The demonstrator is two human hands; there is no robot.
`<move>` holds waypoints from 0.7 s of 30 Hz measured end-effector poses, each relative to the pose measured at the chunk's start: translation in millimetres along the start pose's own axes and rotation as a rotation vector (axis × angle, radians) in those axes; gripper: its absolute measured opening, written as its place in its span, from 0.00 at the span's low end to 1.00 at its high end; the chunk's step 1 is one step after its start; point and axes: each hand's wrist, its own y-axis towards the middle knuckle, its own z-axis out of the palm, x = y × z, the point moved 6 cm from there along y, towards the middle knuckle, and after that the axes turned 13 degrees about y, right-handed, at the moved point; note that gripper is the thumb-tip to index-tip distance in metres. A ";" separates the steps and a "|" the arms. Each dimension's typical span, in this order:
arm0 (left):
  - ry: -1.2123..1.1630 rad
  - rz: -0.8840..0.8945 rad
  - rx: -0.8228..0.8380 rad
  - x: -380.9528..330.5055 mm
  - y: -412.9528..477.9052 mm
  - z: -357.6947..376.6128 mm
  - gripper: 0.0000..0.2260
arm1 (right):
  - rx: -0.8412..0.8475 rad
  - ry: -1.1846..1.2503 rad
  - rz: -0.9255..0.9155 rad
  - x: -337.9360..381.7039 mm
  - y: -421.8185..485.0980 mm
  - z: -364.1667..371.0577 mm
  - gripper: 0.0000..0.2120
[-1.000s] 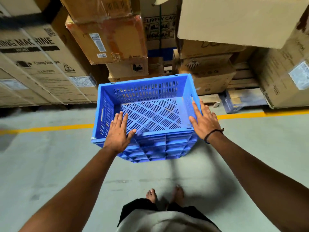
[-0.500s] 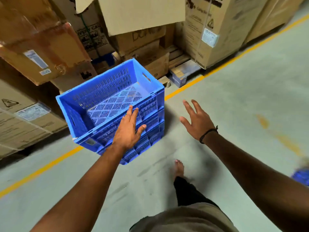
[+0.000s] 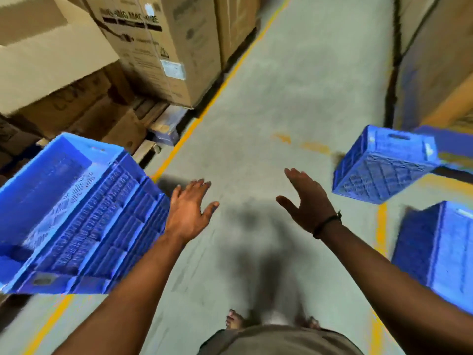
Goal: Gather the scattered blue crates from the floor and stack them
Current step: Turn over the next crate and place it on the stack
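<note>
Stack of blue slatted plastic crates [image 3: 76, 216]: just left of my left hand [image 3: 188, 213]. Both hands spread wide, gripping nothing; right hand [image 3: 307, 203] lies further right of the stack. Well right of the stack, on the grey concrete floor [image 3: 281, 98]: overturned blue plastic crate [image 3: 381, 170], second blue crate [image 3: 435, 252] nearer me.

Soft, even indoor light, moderately bright: no glare on the grey floor [image 3: 294, 85], only a diffuse dark shadow [image 3: 256, 226] pooling from centre toward 6 o'clock. Motion blur smears the whole frame, worst on the stacked blue crates [image 3: 76, 213] at 9 o'clock and the print on the cartons [image 3: 153, 47] at 11 o'clock. Wide-angle distortion tilts the loose crate [image 3: 384, 162] at 3 o'clock and leans the edges outward; the blue outlines show blocky fringing.
</note>
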 end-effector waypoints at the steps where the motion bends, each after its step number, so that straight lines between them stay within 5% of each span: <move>1: -0.001 0.026 0.003 -19.9 6.4 2.7 0.31 | -0.018 0.003 0.019 -14.2 -12.3 -12.5 0.39; 14: -0.045 0.465 -0.026 -420.3 64.8 39.5 0.24 | -0.255 -0.086 0.499 -264.6 -240.8 -220.9 0.42; 21: -0.020 0.657 0.045 -570.7 70.9 69.5 0.25 | -0.344 -0.079 0.664 -382.4 -303.4 -294.6 0.49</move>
